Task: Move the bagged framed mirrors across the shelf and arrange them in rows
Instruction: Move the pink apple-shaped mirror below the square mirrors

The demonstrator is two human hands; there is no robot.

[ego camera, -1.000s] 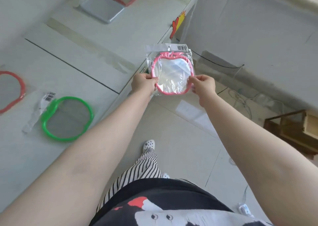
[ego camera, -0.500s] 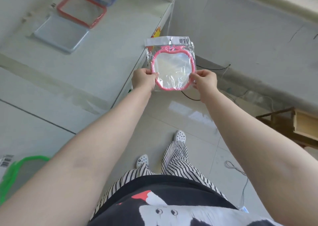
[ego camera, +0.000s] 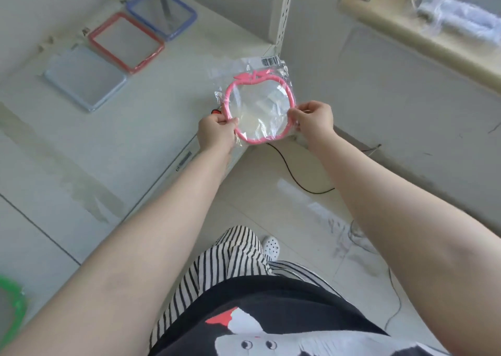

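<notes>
A green-framed mirror point(ego camera: 10, 305) lies at the shelf's point(ego camera: 113, 149) near left edge. Over the shelf's right front corner, the left hand point(ego camera: 215, 132) and right hand point(ego camera: 314, 120) each pinch a side of the bagged pink apple-shaped mirror point(ego camera: 260, 106), held clear of the surface. A black cable point(ego camera: 292, 178) runs on the floor below it. Beyond the pink mirror, to its left, three square-framed mirrors overlap in a row: pale blue point(ego camera: 84, 80), red point(ego camera: 126, 42), dark blue point(ego camera: 162, 11).
</notes>
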